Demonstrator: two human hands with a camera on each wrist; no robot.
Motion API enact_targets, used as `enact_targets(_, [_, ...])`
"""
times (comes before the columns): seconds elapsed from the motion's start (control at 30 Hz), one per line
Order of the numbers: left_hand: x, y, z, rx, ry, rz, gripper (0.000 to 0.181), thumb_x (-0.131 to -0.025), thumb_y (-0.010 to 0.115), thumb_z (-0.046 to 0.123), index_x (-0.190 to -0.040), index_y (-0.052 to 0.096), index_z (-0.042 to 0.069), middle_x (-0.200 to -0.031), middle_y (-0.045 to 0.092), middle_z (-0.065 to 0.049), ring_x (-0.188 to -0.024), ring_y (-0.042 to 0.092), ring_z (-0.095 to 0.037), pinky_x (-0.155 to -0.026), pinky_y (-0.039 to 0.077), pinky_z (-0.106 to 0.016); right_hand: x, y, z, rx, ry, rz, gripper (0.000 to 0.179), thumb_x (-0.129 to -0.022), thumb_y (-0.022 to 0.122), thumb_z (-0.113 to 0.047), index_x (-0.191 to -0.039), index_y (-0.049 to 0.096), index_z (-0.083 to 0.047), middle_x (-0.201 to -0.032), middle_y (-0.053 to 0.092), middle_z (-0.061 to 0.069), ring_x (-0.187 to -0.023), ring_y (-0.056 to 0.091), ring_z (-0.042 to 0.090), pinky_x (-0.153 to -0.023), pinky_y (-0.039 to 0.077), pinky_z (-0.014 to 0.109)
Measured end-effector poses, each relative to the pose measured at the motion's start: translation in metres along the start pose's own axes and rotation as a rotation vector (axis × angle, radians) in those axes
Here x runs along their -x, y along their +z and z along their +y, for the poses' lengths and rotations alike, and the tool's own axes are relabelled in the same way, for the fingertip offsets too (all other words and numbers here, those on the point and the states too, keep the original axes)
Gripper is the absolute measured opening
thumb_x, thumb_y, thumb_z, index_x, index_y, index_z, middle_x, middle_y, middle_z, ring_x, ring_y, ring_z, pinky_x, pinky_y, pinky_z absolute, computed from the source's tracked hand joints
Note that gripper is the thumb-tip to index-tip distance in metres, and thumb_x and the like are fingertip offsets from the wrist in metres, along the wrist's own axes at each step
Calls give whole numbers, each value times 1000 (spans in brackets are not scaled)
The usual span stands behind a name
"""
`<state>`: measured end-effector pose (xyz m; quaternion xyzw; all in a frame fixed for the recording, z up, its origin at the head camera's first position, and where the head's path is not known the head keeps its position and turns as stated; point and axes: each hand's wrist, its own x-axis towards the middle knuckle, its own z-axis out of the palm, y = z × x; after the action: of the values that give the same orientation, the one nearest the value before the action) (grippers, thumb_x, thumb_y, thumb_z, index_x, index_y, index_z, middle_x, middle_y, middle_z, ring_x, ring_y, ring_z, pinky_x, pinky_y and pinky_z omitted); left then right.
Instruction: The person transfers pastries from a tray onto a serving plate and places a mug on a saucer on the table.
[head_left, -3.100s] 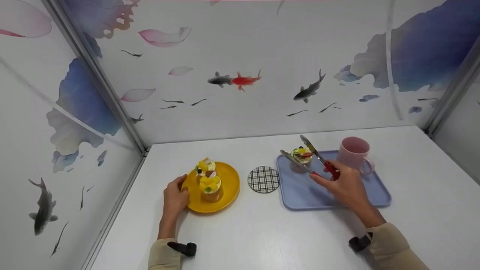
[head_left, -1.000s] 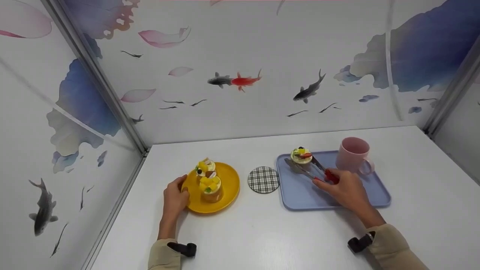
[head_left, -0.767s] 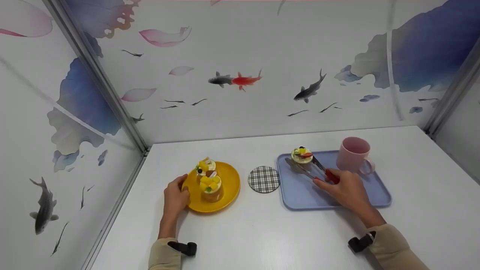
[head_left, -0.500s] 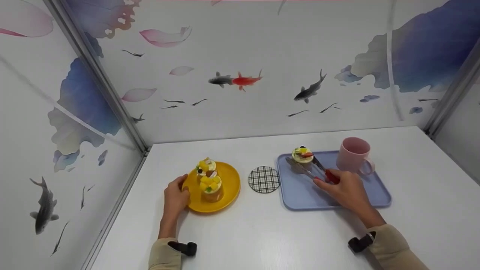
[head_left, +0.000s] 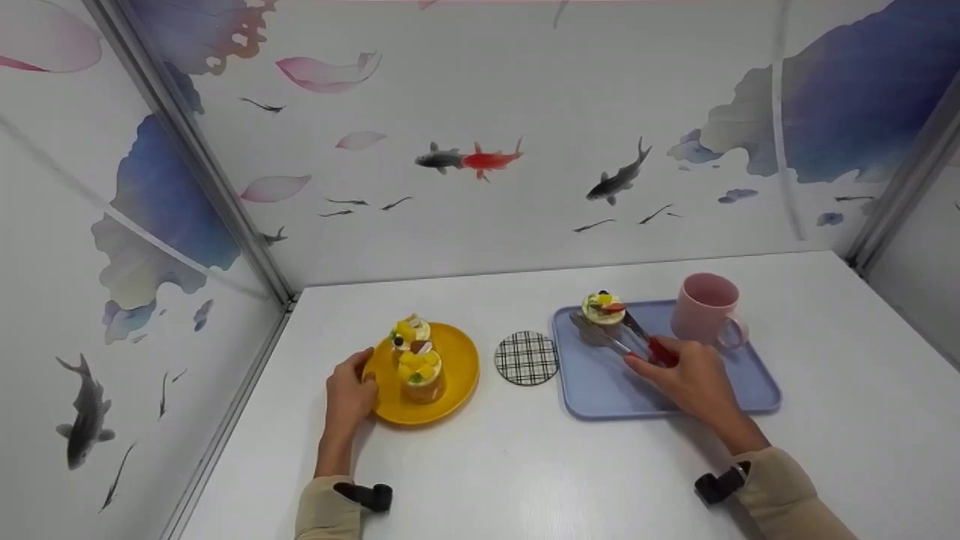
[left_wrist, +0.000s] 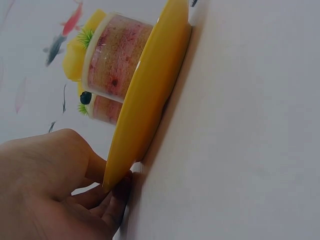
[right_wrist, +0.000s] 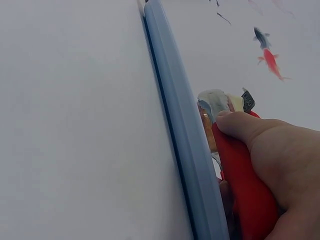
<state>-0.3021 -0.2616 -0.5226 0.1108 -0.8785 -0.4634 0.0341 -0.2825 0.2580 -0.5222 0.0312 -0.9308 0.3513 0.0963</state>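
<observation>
My left hand (head_left: 351, 391) pinches the left rim of a yellow plate (head_left: 459, 390), thumb on top and fingers underneath in the left wrist view. Two small layered cakes topped with fruit, a nearer cake (head_left: 421, 377) and a farther cake (head_left: 401, 330), stand on it. With my right hand (head_left: 694, 379) I grip red-handled metal tongs (head_left: 600, 335) over a blue tray (head_left: 600, 401). Their tips lie on either side of a third fruit-topped cake (head_left: 602, 306) at the tray's far left corner. The right wrist view shows the thumb pressing along the red handle (right_wrist: 245, 185).
A pink mug (head_left: 703, 307) stands at the tray's far right, just beyond my right hand. Between plate and tray lies a round checked coaster (head_left: 526, 358). A wall printed with fish rises behind the white table (head_left: 480, 480).
From a raised, wide spread above the third cake, the tongs have come down and narrowed to its sides. Over the last second they barely move. My left hand and the plate have stayed put.
</observation>
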Motion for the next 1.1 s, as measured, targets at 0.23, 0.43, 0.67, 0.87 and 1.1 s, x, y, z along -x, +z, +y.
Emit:
enact_targets(0.23, [2,0,0,-4,8,3,59,-103,51,-10,-160,48,-1,-165,51,-24,-156,46,-41,-129,41,-52,1,2,1,8,-34,21,54,-91,87,-43,-126,78,-2,-84,67,8,-86,59,25,-60,43,22])
enact_targets(0.43, [1,0,0,3,-1,0,58,-104,51,-10,-161,47,0,-165,50,-24,-156,46,-41,-128,42,-52,1,1,-1,1,-16,7,59,-92,87,-42,-132,76,-1,-90,70,10,-91,60,26,-61,45,21])
enact_targets(0.67, [0,0,0,6,-11,0,58,-104,51,-8,-161,47,1,-166,49,-23,-157,45,-41,-130,40,-52,0,2,-3,-16,-16,-2,59,-91,87,-44,-131,77,-2,-82,67,7,-86,59,25,-58,43,21])
enact_targets(0.87, [1,-1,1,-2,1,5,56,-105,52,-7,-161,48,0,-165,51,-24,-156,46,-41,-130,40,-52,0,4,-6,-19,-21,-3,64,-91,87,-47,-134,75,-2,-89,71,9,-87,60,25,-58,44,21])
enact_targets(1.1, [1,1,0,0,13,21,55,-105,52,-7,-159,50,0,-163,53,-23,-155,48,-40,-129,42,-51,1,5,-10,-20,-27,5,59,-90,88,-42,-132,76,-2,-85,70,8,-82,58,24,-56,43,21])
